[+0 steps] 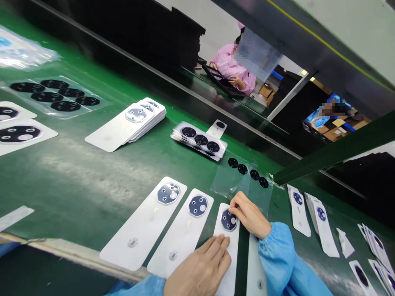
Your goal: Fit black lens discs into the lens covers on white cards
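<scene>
A white phone back panel (236,246) with a dark octagonal camera lens cover (226,222) at its far end lies on the green bench. My left hand (202,265) rests flat on this panel, its fingers stretched out just below the cover. Thumb and forefinger of my right hand (250,216) are pinched at the cover's upper right edge; their tips partly hide it. To the left lie two similar panels, the middle panel (182,234) and the leftmost panel (143,226). Another panel (256,267) shows partly under my right sleeve.
Clear sheets (224,181) with black octagonal pieces lie beyond my hands, near a stack of film strips (197,139). A panel stack (126,123) stands farther left, and more panels (324,230) lie right. A green post (333,148) slants nearby. A person in pink (228,61) sits across.
</scene>
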Motion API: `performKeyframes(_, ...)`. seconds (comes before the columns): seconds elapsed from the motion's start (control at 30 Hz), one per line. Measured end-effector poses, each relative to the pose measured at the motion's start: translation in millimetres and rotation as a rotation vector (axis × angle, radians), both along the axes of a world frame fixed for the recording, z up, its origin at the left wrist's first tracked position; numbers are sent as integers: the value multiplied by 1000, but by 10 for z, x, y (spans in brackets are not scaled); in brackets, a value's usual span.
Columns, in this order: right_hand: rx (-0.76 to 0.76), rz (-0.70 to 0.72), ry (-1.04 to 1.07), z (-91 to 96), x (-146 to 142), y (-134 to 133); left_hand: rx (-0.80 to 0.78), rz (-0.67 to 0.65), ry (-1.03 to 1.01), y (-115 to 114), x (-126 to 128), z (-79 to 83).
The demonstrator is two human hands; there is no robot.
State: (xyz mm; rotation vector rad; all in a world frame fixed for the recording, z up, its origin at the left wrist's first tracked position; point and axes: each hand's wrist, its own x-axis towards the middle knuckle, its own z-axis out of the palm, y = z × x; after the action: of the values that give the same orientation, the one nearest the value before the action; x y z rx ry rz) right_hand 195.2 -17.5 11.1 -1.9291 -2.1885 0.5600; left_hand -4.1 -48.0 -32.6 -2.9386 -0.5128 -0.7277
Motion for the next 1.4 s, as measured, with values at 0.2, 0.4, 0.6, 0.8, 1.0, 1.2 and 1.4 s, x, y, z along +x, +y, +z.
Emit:
performKeyframes(0.2,82,47,-96,-78,-42,-137,-17,25,-6,5,7,10)
performKeyframes(0.4,136,114,-126,-112,-57,-358,-18,22,0,20,8,19)
performKeyframes(0.6,133,66,107,-46,-69,-605,-35,5,-12,26,16,25)
performKeyframes(0.8,197,-352,542,105,-62,-626,-55,-35,-34,54,19,0)
performKeyframes(1.0,-28,-539,805,130,-291,-221,-167,-123,-81,125,-54,104)
performKeyframes(1.2,-129,-329,699,37,-566,264,-212,-36,-110,433,-412,145)
performKeyframes(1.4,-27,-254,424,-1,-660,425,-113,56,-124,725,-613,135)
